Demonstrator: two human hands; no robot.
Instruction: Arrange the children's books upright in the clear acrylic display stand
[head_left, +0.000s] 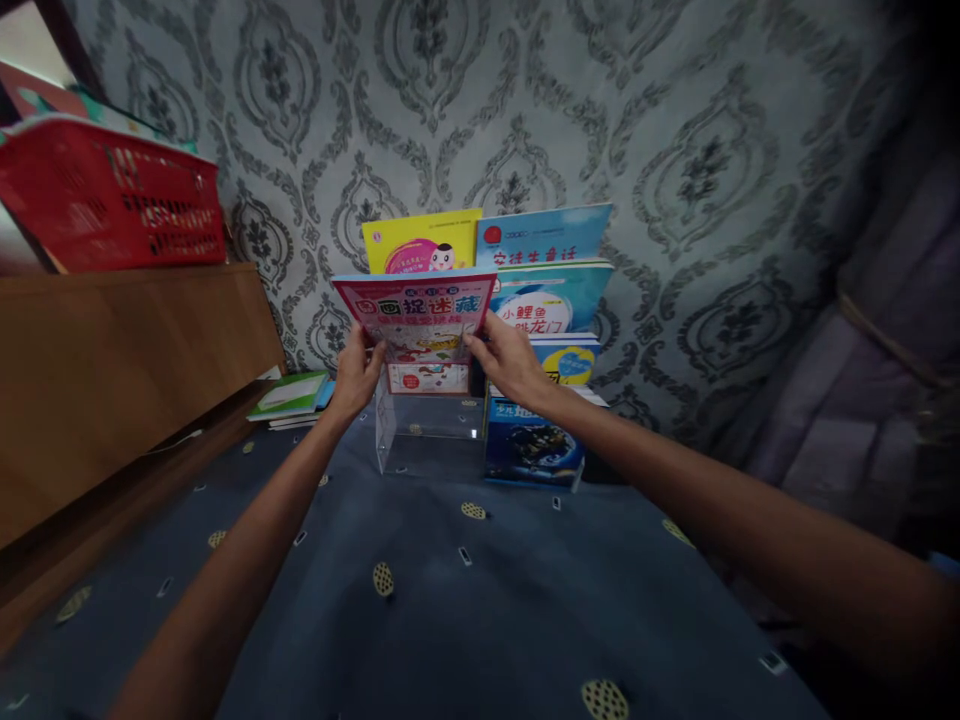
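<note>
Both my hands grip a red and pink picture book (420, 310) by its two side edges, cover facing me. My left hand (358, 375) pinches its left edge, thumb in front. On the right edge is my right hand (514, 360), thumb likewise on the cover. The book is at the left column of a clear tiered rack (431, 450), its lower part overlapping the rack; whether it rests there I cannot tell. Behind it stands a yellow book (386, 235). In the right column are a light blue book (555, 225), a teal book (585, 295) and a dark blue book (534, 440).
A dark blue patterned cloth (420, 640) covers the surface under the rack. At the left, a red basket (112, 195) sits on a wooden headboard (135, 370). Several thin books (292, 395) lie flat beside it. Patterned wallpaper (427, 110) is behind, a curtain (832, 400) at right.
</note>
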